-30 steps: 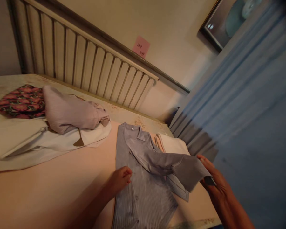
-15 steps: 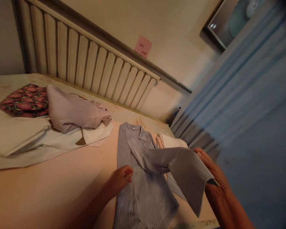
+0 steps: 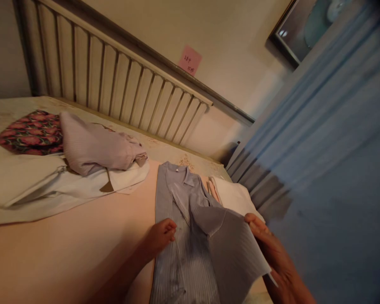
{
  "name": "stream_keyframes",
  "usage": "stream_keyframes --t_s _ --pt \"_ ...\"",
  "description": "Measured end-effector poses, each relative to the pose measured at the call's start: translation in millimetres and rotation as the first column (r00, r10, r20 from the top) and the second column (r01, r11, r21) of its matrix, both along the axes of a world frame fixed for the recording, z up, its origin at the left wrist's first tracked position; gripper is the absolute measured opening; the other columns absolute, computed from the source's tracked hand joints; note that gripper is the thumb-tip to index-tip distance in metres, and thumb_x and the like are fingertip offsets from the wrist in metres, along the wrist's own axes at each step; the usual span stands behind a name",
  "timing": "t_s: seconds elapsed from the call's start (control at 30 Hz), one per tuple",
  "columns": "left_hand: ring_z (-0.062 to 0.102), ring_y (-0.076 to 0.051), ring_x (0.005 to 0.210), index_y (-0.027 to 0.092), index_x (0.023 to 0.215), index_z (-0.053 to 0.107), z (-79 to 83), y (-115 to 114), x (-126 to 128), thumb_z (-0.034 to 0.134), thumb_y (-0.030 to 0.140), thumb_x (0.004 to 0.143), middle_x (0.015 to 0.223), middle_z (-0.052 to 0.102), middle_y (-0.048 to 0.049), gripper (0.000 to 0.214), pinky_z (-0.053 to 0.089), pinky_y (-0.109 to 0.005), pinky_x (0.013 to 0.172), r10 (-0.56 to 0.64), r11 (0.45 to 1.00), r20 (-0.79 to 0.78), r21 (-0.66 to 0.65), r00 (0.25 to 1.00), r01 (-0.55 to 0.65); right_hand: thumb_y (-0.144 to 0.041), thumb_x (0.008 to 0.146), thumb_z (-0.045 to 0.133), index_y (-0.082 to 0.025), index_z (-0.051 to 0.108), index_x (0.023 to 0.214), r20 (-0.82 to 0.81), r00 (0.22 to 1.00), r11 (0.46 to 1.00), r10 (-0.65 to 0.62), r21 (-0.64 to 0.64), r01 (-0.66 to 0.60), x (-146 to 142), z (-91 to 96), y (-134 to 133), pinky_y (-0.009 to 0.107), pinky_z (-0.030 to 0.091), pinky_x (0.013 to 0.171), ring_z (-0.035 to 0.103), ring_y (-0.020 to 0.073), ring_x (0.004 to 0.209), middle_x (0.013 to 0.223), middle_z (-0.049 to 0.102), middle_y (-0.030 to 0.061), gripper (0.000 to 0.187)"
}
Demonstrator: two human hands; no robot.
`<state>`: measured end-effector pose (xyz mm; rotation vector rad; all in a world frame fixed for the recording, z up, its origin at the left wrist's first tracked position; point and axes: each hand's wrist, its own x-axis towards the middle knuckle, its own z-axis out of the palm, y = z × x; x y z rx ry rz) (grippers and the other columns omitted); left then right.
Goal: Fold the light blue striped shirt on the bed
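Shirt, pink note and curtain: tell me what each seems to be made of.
The shirt looks like thin cloth with a slight sheen and fine lines, folding softly at the sleeve; the fibre can't be told. The pink note looks like matt paper: flat, with dark handwriting. The curtain seems a dull fabric, hanging in long folds.

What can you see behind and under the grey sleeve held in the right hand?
Behind the sleeve, a white cloth shows in part. Below it, the grey shirt front runs in under its edge; whatever lies directly beneath the sleeve is covered and cannot be seen.
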<state>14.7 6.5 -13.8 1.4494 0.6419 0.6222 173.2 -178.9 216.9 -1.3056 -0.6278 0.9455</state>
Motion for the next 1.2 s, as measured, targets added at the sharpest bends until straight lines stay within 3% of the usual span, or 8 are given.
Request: stream_keyframes --t_s 0.47,0.73,0.83,0.9,1.0,1.1,1.2 --pt "0.062 -0.017 0.066 0.021 0.08 0.055 9.6 -1.8 0.0 0.057 0.047 0.069 0.069 0.058 0.0021 0.028 0.046 -0.029 0.061 0.009 0.998 -0.007 -0.055 1.0 -0.009 -0.04 0.069 0.08 -0.026 0.058 0.08 -0.249 0.956 0.985 0.157 -0.027 -0.168 -22.5 -66.5 -16.4 0.033 0.046 0.07 0.063 0.0188 0.065 0.072 0.065 -0.0022 0.028" --pt "0.064 -0.018 0.072 0.02 0.086 0.058 16.0 -3.2 -4.6 0.057 0.047 0.068 0.08 0.062 -0.0016 0.032 0.048 -0.03 0.065 -0.007 0.996 0.009 -0.085 1.0 0.007 -0.043 0.069 0.078 -0.026 0.058 0.08 -0.191 0.966 0.98 0.172 -0.064 -0.187 -27.3 -58.7 -6.5 0.029 0.042 0.063 0.056 0.0177 0.064 0.067 0.058 -0.002 0.029" --pt "0.063 -0.017 0.07 0.02 0.085 0.057 14.6 -3.6 -3.8 0.058 0.048 0.068 0.082 0.064 -0.0024 0.033 0.048 -0.029 0.064 -0.005 0.997 0.009 -0.078 1.0 0.005 -0.045 0.069 0.075 -0.023 0.057 0.073 0.006 0.972 0.961 0.235 -0.148 -0.231 -26.0 -52.7 -6.1 0.025 0.037 0.06 0.048 0.014 0.06 0.062 0.053 -0.0035 0.028" --pt "0.063 -0.017 0.07 0.02 0.084 0.057 13.2 -3.4 -3.4 0.059 0.049 0.068 0.083 0.064 -0.0025 0.033 0.048 -0.029 0.063 -0.01 0.997 0.008 -0.075 1.0 0.011 -0.041 0.07 0.071 -0.02 0.057 0.065 0.225 0.916 0.93 0.333 -0.237 -0.28 -25.6 -50.4 -7.3 0.023 0.033 0.058 0.042 0.0117 0.058 0.058 0.048 -0.0041 0.026" --pt "0.064 -0.017 0.071 0.02 0.087 0.058 11.2 -3.1 -3.1 0.06 0.049 0.068 0.087 0.064 -0.0032 0.035 0.048 -0.029 0.064 -0.02 0.996 0.016 -0.091 1.0 0.022 -0.029 0.074 0.063 -0.018 0.062 0.062 0.47 0.717 0.848 0.514 -0.402 -0.344 -29.4 -48.8 -10.8 0.022 0.032 0.057 0.043 0.0109 0.059 0.058 0.05 -0.003 0.016" --pt "0.064 -0.017 0.071 0.019 0.093 0.059 10.3 -2.9 -3.2 0.058 0.047 0.067 0.092 0.064 -0.0053 0.038 0.049 -0.03 0.065 -0.013 0.994 0.003 -0.106 1.0 0.014 -0.025 0.075 0.06 -0.021 0.07 0.07 0.517 0.562 0.762 0.646 -0.489 -0.425 -38.1 -46.4 -13.6 0.02 0.033 0.057 0.045 0.0108 0.061 0.059 0.053 -0.0028 0.011" --pt "0.064 -0.017 0.073 0.018 0.106 0.06 10.7 -2.7 -3.7 0.056 0.041 0.068 0.098 0.065 -0.0067 0.044 0.049 -0.03 0.067 -0.036 0.997 -0.009 -0.072 0.999 0.035 -0.029 0.077 0.061 -0.023 0.072 0.073 0.466 0.494 0.679 0.734 -0.513 -0.524 -47.9 -45.4 -13.4 0.018 0.033 0.055 0.046 0.01 0.061 0.06 0.055 -0.0029 0.013"
